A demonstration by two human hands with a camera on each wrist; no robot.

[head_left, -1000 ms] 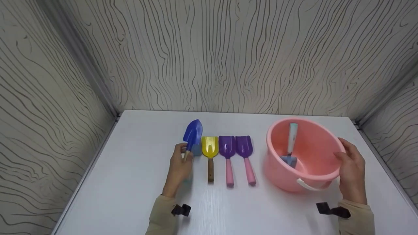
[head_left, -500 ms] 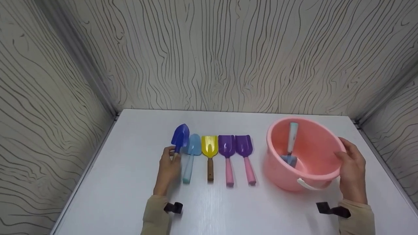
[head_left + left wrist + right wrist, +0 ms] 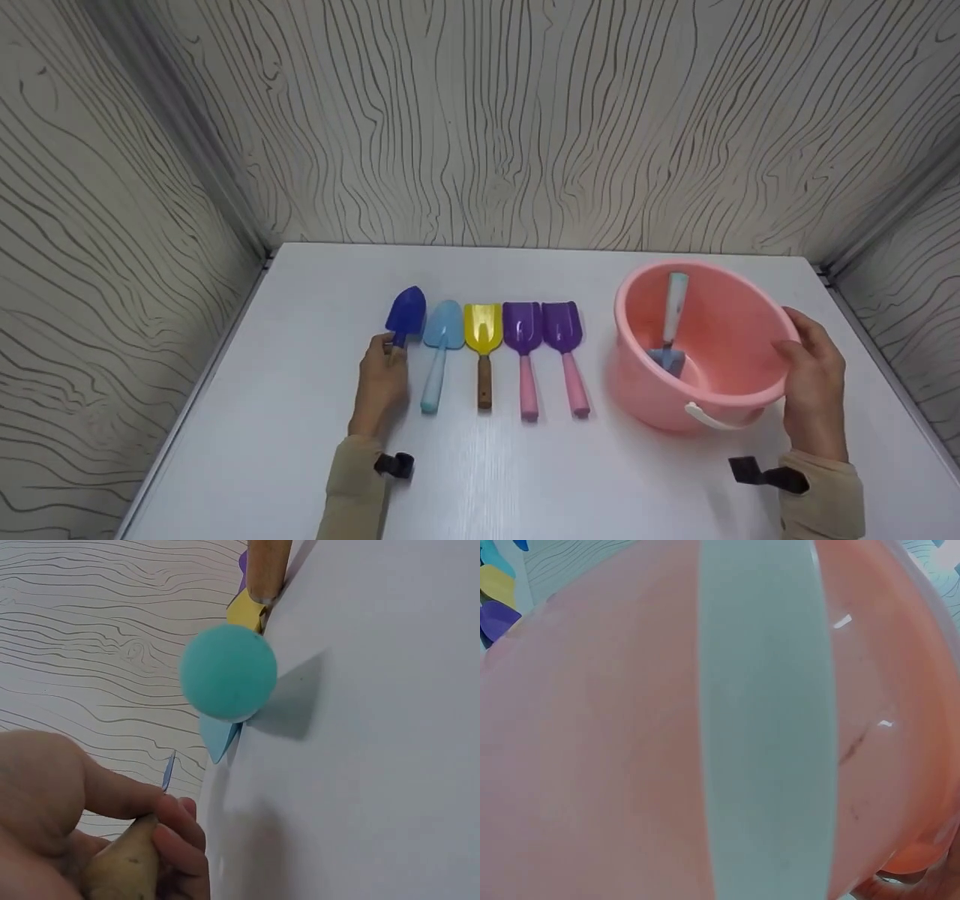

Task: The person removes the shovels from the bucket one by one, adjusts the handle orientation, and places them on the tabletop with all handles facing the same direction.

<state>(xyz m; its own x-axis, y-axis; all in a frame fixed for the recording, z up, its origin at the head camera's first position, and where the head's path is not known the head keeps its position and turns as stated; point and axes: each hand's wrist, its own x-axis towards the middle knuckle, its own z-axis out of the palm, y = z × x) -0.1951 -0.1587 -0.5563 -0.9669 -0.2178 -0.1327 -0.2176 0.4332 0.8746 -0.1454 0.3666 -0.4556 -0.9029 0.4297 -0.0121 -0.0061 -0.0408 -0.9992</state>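
Note:
My left hand (image 3: 381,386) grips the wooden handle (image 3: 127,862) of a dark blue toy trowel (image 3: 407,310), left of a row of toy shovels. The row runs from a light blue shovel (image 3: 444,326) through a yellow shovel (image 3: 483,328) to two purple shovels with pink handles, one purple shovel (image 3: 522,328) beside the other purple shovel (image 3: 562,326). At the right, my right hand (image 3: 814,382) holds the rim of a pink bucket (image 3: 637,390), thumb inside, and the bucket leans. Inside it stands a tool with a pale handle (image 3: 675,307) and a blue-grey head.
Everything is on a white table (image 3: 480,480) enclosed by wood-grain patterned panels (image 3: 487,120) at the back and sides. The bucket's white carrying handle (image 3: 716,418) hangs at its front. In the left wrist view, the light blue shovel's teal handle end (image 3: 229,673) is close to the hand.
My left hand has carried the dark blue trowel left and down, from over the light blue shovel to the table beside it. My right hand keeps its hold on the bucket.

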